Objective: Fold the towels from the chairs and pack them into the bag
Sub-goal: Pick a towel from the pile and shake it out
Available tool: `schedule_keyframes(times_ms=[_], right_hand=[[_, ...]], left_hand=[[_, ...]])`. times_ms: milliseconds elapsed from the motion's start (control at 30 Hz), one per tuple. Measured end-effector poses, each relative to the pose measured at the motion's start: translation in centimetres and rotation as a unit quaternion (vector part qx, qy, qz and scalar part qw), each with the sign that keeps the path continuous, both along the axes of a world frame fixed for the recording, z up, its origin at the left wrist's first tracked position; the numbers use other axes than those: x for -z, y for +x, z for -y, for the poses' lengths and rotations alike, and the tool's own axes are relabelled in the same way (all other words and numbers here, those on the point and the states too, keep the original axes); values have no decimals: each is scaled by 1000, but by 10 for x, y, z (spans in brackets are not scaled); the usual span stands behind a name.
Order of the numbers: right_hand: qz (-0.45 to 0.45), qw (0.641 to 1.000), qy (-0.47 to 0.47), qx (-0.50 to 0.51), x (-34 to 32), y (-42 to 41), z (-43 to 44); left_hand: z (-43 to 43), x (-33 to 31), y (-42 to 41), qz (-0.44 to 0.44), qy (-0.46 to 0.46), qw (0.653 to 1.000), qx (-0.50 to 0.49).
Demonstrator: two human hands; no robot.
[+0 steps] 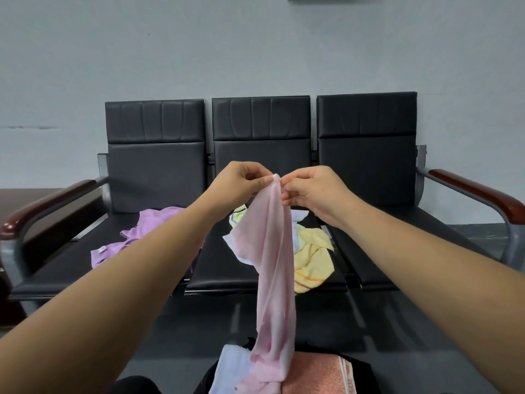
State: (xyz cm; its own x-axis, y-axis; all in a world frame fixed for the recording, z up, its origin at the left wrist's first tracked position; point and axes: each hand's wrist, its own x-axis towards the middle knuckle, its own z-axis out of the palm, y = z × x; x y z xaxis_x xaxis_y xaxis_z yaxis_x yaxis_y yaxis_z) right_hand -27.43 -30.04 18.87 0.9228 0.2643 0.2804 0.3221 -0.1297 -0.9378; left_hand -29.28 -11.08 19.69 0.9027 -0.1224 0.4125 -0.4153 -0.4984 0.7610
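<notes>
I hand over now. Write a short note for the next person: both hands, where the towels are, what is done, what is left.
Left hand and right hand both pinch the top of the pink towel; it hangs unfolded.
Unfolded: purple towel on the left seat; yellow towel and white towel bunched on the middle seat.
Done, it seems: a folded coral towel at the bottom edge, beside a light blue towel; bag not clearly visible.
Left: fold the pink one, then the three on the seats, pack all.

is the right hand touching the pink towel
Touching. Head view shows the right hand pinching the pink towel at its top corner.
</notes>
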Motion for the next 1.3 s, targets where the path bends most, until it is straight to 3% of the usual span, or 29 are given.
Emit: schedule_keyframes(times_ms=[133, 267, 400, 467, 533, 667, 733, 800, 900, 967, 1033, 1100, 1300], right_hand=[[27, 999, -25, -27, 3, -1, -1], [34, 998, -44, 8, 3, 3, -1], [10, 998, 66, -14, -1, 9, 7], [-1, 997, 79, -4, -2, 11, 15], [-9, 998, 54, 33, -1, 16, 23], [-9, 988, -85, 129, 9, 24, 37], [-1, 982, -111, 156, 4, 27, 37], [10, 986, -51, 160, -18, 31, 35], [-31, 977, 208, 38, -62, 33, 40], [-65, 957, 277, -54, -74, 32, 43], [-28, 992, 124, 11, -65, 31, 44], [38, 990, -60, 123, -52, 33, 47], [20, 985, -77, 153, -37, 39, 48]], left_hand=[[0, 1, 1, 6, -13, 1000, 3], [-3, 4, 1, -17, -6, 1000, 16], [-28, 19, 7, -134, 180, 973, 49], [-42, 31, 12, -157, 208, 965, 43], [-53, 39, 13, -157, 166, 973, 18], [-60, 42, 17, -144, -24, 989, 6], [-54, 30, 20, -101, -95, 990, -9], [-43, 7, 24, -33, -166, 985, -15], [-37, -31, 27, 11, -326, 942, 82], [-37, -45, 28, 9, -310, 947, 86], [-38, -44, 30, 7, -191, 981, 25], [-40, -36, 32, 13, -135, 990, -26], [-33, -17, 30, 39, -138, 988, -52]])
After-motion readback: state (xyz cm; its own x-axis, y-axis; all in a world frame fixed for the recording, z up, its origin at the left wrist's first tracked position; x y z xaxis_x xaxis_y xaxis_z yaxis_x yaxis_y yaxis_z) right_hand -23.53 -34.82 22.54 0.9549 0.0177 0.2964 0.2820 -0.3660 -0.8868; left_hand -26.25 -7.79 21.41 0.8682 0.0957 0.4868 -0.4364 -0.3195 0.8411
